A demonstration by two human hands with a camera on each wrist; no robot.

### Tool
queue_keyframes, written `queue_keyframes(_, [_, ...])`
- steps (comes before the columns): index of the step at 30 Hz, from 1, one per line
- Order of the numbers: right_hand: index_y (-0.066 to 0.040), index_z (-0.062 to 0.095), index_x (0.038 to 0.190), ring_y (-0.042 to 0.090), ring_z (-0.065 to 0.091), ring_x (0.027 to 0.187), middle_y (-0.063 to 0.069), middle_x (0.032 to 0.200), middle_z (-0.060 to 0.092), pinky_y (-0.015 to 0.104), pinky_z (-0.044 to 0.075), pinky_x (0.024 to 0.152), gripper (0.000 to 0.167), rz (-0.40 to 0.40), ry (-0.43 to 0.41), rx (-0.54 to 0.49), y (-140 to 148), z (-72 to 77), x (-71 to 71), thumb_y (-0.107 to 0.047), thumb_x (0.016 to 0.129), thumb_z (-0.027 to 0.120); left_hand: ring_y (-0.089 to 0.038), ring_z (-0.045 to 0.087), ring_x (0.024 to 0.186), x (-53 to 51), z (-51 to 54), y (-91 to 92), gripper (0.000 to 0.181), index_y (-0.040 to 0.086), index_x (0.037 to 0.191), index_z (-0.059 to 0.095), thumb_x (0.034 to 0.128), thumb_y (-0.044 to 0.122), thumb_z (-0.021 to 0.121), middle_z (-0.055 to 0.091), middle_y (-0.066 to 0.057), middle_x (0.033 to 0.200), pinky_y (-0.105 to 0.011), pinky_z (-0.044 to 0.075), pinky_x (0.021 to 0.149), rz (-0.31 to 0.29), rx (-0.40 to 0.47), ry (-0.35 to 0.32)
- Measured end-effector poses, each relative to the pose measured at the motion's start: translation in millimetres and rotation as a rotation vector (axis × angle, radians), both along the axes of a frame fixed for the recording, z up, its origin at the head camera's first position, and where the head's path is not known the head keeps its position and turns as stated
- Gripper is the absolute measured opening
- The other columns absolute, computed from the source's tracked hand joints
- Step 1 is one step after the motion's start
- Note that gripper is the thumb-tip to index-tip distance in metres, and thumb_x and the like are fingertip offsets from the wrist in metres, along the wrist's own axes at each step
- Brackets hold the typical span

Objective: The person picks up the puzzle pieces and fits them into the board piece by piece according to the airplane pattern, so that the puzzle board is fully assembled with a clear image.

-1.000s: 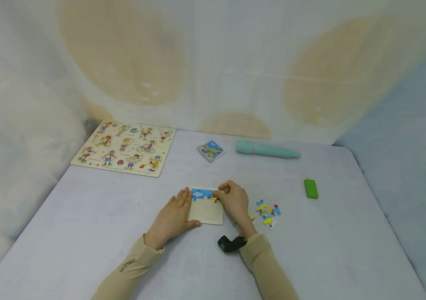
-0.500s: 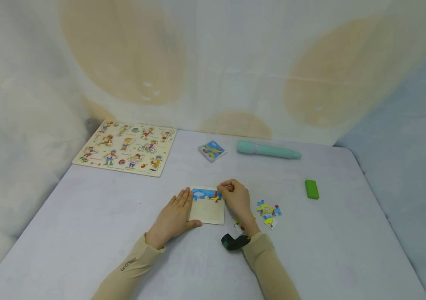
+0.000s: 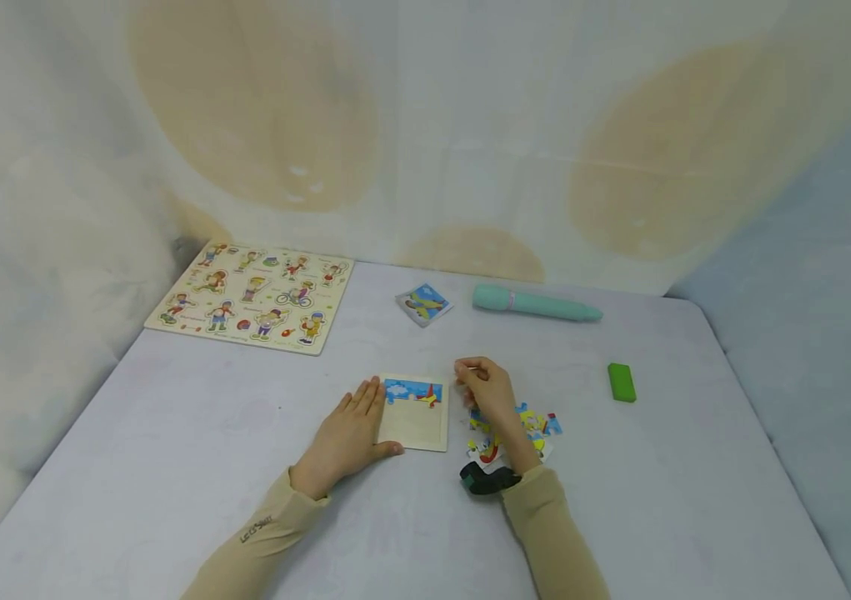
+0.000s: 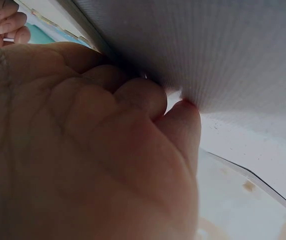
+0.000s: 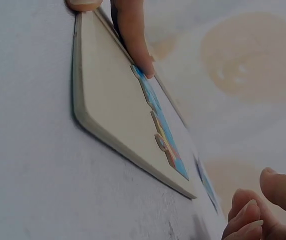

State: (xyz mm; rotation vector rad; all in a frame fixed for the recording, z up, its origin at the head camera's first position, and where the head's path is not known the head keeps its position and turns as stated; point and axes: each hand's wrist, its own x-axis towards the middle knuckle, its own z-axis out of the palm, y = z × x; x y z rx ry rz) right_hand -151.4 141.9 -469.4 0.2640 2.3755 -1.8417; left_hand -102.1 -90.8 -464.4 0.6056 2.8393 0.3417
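A small square wooden puzzle tray (image 3: 413,429) lies in front of me, with joined jigsaw pieces (image 3: 412,390) of sky and a red-and-yellow shape along its far edge. My left hand (image 3: 346,437) rests on the tray's left edge, fingers extended and thumb at the near side. To the right of the tray is my right hand (image 3: 491,396), apart from it, fingers loosely bent. In the right wrist view, nothing shows between the right hand's fingers (image 5: 245,222). Loose jigsaw pieces (image 3: 551,425) lie beneath and beside the right wrist, partly hidden by it.
A large wooden board with sports figures (image 3: 252,296) lies at the back left. Farther back are a small airplane picture square (image 3: 425,303) and a mint-green pen-shaped object (image 3: 538,304). A green block (image 3: 622,382) sits at the right. Pale curtains surround the table.
My right hand has drawn back from the tray's upper right corner toward the right, uncovering the pieces there. The left hand stays on the tray's left edge.
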Motion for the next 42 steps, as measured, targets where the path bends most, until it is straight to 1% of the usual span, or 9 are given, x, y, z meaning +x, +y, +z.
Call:
queue_keyframes(6, [-0.005,0.064,0.117,0.01,0.049,0.057,0.009,0.089,0.067,0.018,0.041,0.049,0.03,0.016,0.024,0.018,16.9,3.2,4.0,-0.027,0.097,0.059,-0.036,0.024,0.148,0.2,1.4,0.1,0.096,-0.007,0.148,0.029,0.0853,0.056,0.064,0.023,-0.023,0.158,-0.051,0.026,0.119,-0.003,0.002,0.004])
queue_keyframes(13, [-0.007,0.064,0.117,0.01,0.052,0.062,0.016,0.1,0.07,0.018,0.042,0.051,0.028,0.017,0.022,0.122,36.1,4.7,13.9,-0.026,0.099,0.057,-0.036,0.023,0.148,0.3,1.6,0.3,0.096,-0.007,0.148,0.029,0.0854,0.056,0.064,0.022,-0.023,0.158,-0.051,0.026,0.119,-0.006,0.003,-0.001])
queue_keyframes(16, [-0.005,0.064,0.117,0.009,0.052,0.061,0.017,0.1,0.071,0.018,0.042,0.05,0.027,0.007,0.018,0.133,41.6,4.0,18.0,-0.024,0.098,0.057,-0.036,0.023,0.148,0.6,1.3,0.2,0.096,-0.007,0.148,0.029,0.0854,0.056,0.064,0.022,-0.023,0.158,-0.051,0.026,0.119,-0.003,0.005,-0.001])
queue_keyframes(21, [-0.005,0.064,0.117,0.008,0.052,0.059,0.015,0.1,0.071,0.018,0.043,0.051,0.027,-0.004,-0.012,0.122,49.1,1.0,24.6,-0.024,0.098,0.058,-0.035,0.022,0.148,0.5,0.1,0.3,0.096,-0.007,0.149,0.028,0.0855,0.056,0.064,0.022,-0.023,0.159,-0.051,0.025,0.119,-0.002,0.004,-0.001])
queue_keyframes(25, [-0.006,0.064,0.117,0.008,0.053,0.061,0.013,0.1,0.069,0.018,0.044,0.051,0.026,0.001,-0.017,0.15,55.0,0.9,31.1,-0.022,0.097,0.059,-0.035,0.022,0.148,0.0,-1.0,0.9,0.096,-0.007,0.149,0.028,0.0856,0.056,0.064,0.022,-0.023,0.159,-0.051,0.025,0.119,-0.005,0.007,-0.003])
queue_keyframes(28, [-0.005,0.064,0.116,0.009,0.053,0.061,0.014,0.101,0.067,0.018,0.045,0.05,0.025,0.03,-0.002,0.199,59.6,1.8,36.5,-0.017,0.094,0.063,-0.035,0.022,0.148,-0.4,-1.9,1.0,0.096,-0.007,0.149,0.028,0.0857,0.056,0.064,0.022,-0.023,0.159,-0.051,0.025,0.119,-0.008,0.006,0.001])
queue_keyframes(33, [-0.006,0.065,0.116,0.011,0.052,0.067,0.013,0.105,0.069,0.019,0.044,0.054,0.031,0.09,0.023,0.272,65.6,-1.2,41.5,-0.011,0.087,0.071,-0.036,0.024,0.148,-0.4,-2.2,1.0,0.096,-0.007,0.148,0.029,0.0854,0.056,0.064,0.023,-0.023,0.158,-0.051,0.027,0.118,-0.007,0.0,0.02])
queue_keyframes(38, [-0.01,0.065,0.117,0.011,0.049,0.068,0.009,0.105,0.071,0.019,0.041,0.059,0.038,0.126,0.028,0.301,66.2,-3.8,43.5,-0.013,0.081,0.076,-0.037,0.024,0.147,0.2,-0.2,1.3,0.095,-0.008,0.148,0.029,0.0858,0.056,0.063,0.023,-0.024,0.158,-0.052,0.026,0.118,-0.013,0.004,0.015])
queue_keyframes(42, [-0.01,0.064,0.12,0.01,0.044,0.062,0.01,0.106,0.071,0.019,0.037,0.055,0.046,0.157,0.044,0.298,63.6,-2.6,44.5,-0.013,0.077,0.08,-0.037,0.024,0.147,0.6,1.8,0.3,0.095,-0.008,0.148,0.03,0.0857,0.056,0.064,0.023,-0.025,0.158,-0.052,0.026,0.118,-0.008,0.003,0.011])
